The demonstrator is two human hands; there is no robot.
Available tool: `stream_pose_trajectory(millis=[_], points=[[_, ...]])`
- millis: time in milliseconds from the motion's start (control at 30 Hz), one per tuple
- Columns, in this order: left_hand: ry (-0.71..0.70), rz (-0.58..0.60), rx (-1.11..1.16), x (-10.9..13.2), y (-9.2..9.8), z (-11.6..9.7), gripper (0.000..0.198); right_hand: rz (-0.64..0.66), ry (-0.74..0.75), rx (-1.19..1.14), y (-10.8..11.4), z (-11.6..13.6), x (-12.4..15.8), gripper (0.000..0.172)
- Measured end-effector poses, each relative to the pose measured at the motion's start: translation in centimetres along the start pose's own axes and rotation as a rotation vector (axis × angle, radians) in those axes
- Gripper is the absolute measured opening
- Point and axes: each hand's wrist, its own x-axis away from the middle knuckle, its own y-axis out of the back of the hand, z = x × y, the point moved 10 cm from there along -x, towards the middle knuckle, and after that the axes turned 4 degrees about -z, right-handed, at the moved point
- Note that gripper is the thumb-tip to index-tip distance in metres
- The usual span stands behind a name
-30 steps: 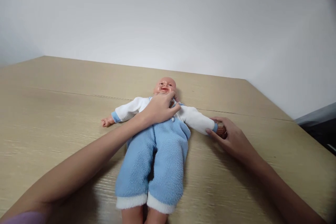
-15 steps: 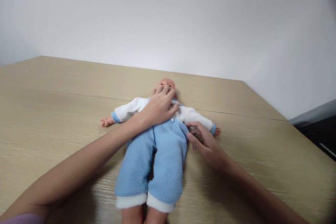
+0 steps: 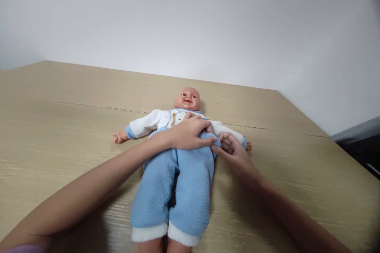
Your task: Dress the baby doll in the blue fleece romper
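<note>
A baby doll (image 3: 187,99) lies on its back on the table, arms spread out, its head away from me. It wears a white fleece top (image 3: 147,123) with blue cuffs and light blue fleece trousers (image 3: 191,189) with white hems. My left hand (image 3: 192,131) lies across the doll's waist, fingers bent and closed on the waistband. At the side of the waist, my right hand (image 3: 233,150) pinches the edge of the blue trousers between thumb and fingers. The two hands are close together.
The wooden table (image 3: 74,126) has a seam running across it behind the doll's shoulders. A pale wall (image 3: 178,23) rises behind the table. A dark object (image 3: 360,146) stands beyond the table's right edge.
My left hand has moved from the doll's face and chest down to the waistband, uncovering the face. My right hand has closed on the trousers' edge and lifted it slightly.
</note>
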Motion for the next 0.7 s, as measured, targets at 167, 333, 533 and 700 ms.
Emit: stream_pose_trajectory(millis=[167, 333, 533, 700], points=[[0.046, -0.093, 0.054, 0.0, 0.7, 0.7, 0.017, -0.189, 0.241, 0.367, 4.1, 4.2, 1.3, 0.039], [0.047, -0.099, 0.030, -0.4, 1.0, 0.5, 0.013, -0.118, 0.520, 0.901, 6.9, 6.0, 0.9, 0.055], [-0.078, -0.120, -0.118, -2.1, 1.1, -1.5, 0.027, -0.103, 0.663, 0.967, 8.3, 6.0, 1.1, 0.045], [-0.110, -0.045, -0.226, -3.3, -0.8, -2.3, 0.066, -0.254, 0.805, 0.813, 7.2, 9.6, 3.3, 0.055]])
